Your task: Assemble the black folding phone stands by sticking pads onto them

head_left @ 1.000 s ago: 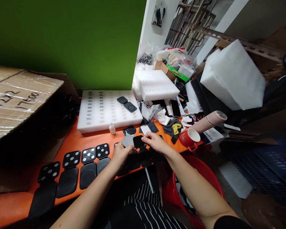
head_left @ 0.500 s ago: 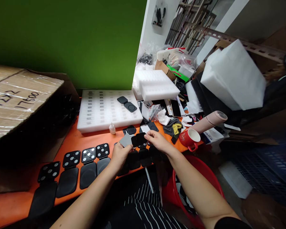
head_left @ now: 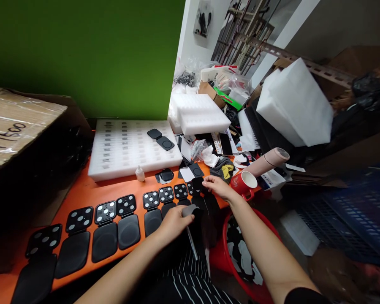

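My right hand point(head_left: 218, 187) pinches the edge of a thin black square pad point(head_left: 197, 184), held over the right end of a row of folding black pads. Nearer the table's front edge, my left hand point(head_left: 175, 221) is closed on a thin grey sheet point(head_left: 189, 210). Along the front of the table lie several hinged black pads, such as this one point(head_left: 128, 231); their upper halves point(head_left: 150, 200) carry pale round dots, and their lower halves are plain. My left hand and forearm cover parts of some. Behind the row are a white card point(head_left: 186, 174) and a black square with a ring point(head_left: 196, 170).
A white foam tray point(head_left: 133, 156) bears an unfolded black pad point(head_left: 165, 143). By it stands a small white bottle point(head_left: 139, 173). At right are a red mug point(head_left: 240, 182), a pink flask point(head_left: 269, 161) and, below, a red bucket point(head_left: 272, 226) of scraps. A carton point(head_left: 22, 126) stands left.
My hands have moved apart. The left has come down towards the front edge with the grey sheet, while the right has brought the black pad over the row's right end. The view has shifted slightly.
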A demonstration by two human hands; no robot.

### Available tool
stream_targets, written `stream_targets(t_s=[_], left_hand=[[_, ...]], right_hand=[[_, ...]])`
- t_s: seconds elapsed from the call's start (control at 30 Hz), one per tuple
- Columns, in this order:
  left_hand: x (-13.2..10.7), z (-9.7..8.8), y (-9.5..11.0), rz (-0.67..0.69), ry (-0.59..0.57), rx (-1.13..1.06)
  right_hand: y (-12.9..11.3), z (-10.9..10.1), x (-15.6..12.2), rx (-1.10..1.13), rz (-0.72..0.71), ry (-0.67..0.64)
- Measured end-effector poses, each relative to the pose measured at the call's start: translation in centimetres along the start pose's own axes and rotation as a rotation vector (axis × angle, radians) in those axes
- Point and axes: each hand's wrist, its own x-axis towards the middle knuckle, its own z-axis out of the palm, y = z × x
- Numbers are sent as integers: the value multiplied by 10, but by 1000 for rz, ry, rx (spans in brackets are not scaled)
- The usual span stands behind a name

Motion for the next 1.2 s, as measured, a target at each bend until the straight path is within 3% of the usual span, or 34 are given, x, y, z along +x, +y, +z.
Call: stream_targets(t_s=[0.17, 0.37, 0.6, 1.2], left_hand=[[16, 17, -2, 40, -157, 224], [23, 19, -4, 51, -185, 343], [23, 18, -2, 53, -184, 371], [24, 20, -6, 35, -174, 338]], right_hand=[[32, 13, 10, -105, -8, 10], [43, 18, 18, -233, -14, 29], [41, 20, 18, -344, -20, 58], [30, 11, 21, -309, -83, -122]])
